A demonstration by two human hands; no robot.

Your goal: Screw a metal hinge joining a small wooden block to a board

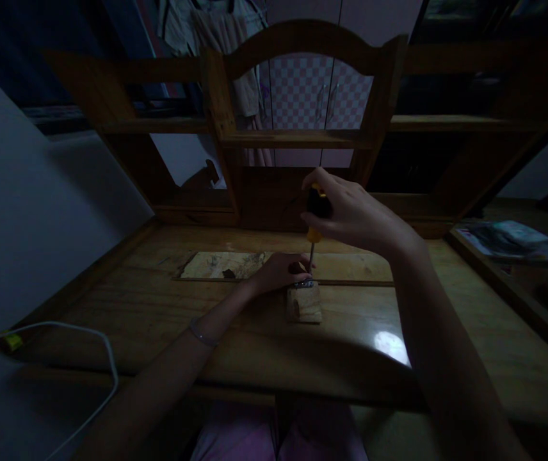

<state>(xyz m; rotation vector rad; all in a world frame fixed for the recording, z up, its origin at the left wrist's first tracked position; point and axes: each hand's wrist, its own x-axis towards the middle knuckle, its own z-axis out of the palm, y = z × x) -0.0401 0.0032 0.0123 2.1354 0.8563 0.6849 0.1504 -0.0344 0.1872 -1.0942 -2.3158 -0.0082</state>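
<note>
**Item: screwdriver** [315, 218]. Yellow-and-black handle with a thin metal shaft. It stands nearly upright at mid-desk, its tip down on a small metal fitting [305, 282].

**Grip:** the right hand [351, 214] is closed round the handle from the right, fingers wrapped fully (only a little yellow shows above and below them). The left hand [276, 272] lies low beside the shaft, fingers curled onto the fitting and the far end of the block [304, 305]. Whether it pinches or only presses cannot be told. There is a bracelet [200, 334] on that wrist.

**Block:** short, pale wood with a dark knot, lying flat with the fitting at its far edge. It sits just in front of a long plank [351, 267] that runs crosswise.

**Writing:** none legible in the dim light.

**Edges and room:**
- The desk [159, 320] is glossy wood with a raised lip along the left and right sides.
- The hutch [303, 137] rises close behind the plank.
- A white cable [105, 346] loops over the near left corner, well apart from the hands.
- Papers [509, 235] lie on the right ledge.
- Bare desktop lies to both sides of the block and towards the near edge.
</note>
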